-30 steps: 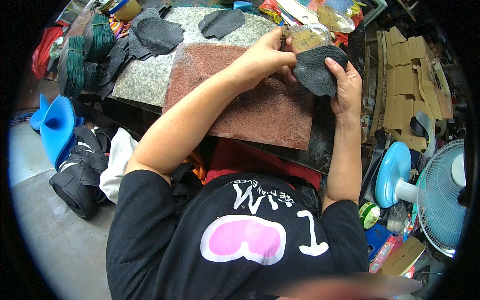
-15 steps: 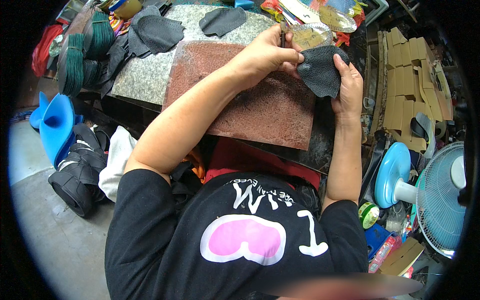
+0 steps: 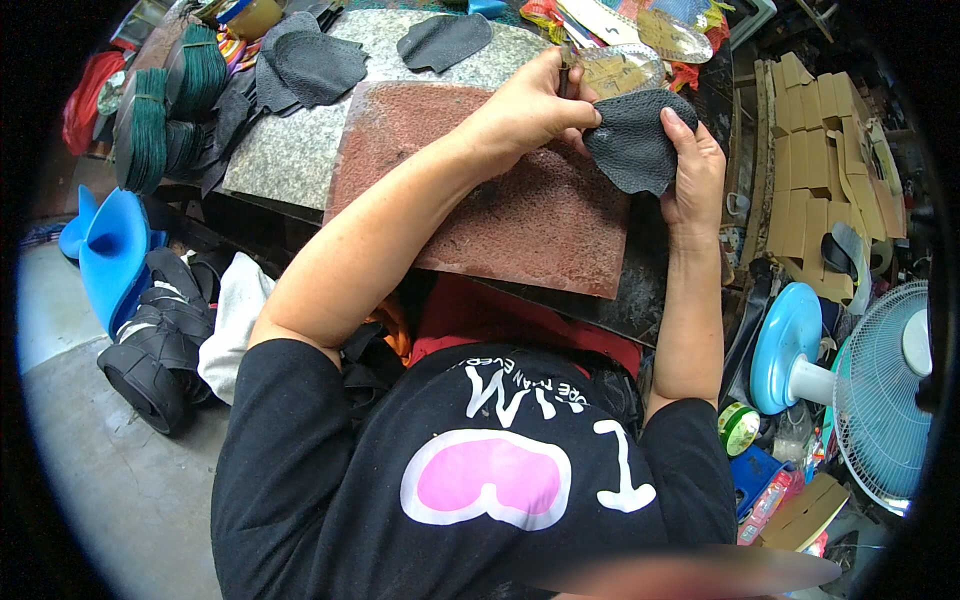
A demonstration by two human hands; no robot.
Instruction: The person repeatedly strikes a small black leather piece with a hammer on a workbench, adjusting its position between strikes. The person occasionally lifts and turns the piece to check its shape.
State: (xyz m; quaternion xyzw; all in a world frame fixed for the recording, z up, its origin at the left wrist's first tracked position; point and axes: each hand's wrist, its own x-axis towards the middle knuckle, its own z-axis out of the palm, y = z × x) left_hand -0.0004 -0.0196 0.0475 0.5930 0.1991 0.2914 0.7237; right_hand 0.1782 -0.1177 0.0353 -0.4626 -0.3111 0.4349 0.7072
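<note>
A black grained leather piece [image 3: 637, 145] with a wavy lower edge is stretched between my hands above the far right of the reddish-brown board [image 3: 500, 235]. My left hand [image 3: 556, 102] pinches its upper left edge between thumb and fingers. A slim dark tool [image 3: 567, 72] also sticks up from that hand; its kind cannot be made out. My right hand [image 3: 693, 170] grips the right side of the leather, thumb on top and fingers behind, partly hidden. Just beyond the leather lies a clear, sole-shaped template [image 3: 625, 70].
Cut leather pieces [image 3: 310, 65] are stacked at the far left of the speckled slab [image 3: 275, 155], with another leather piece [image 3: 445, 42] behind the board. Green cord bundles [image 3: 148, 130] stand at left. Cartons [image 3: 810, 170] and a fan [image 3: 885, 390] are on the right.
The leather piece has shifted slightly left and turned a little in my hands. My right thumb has moved a little left with it. Both hands keep their hold.
</note>
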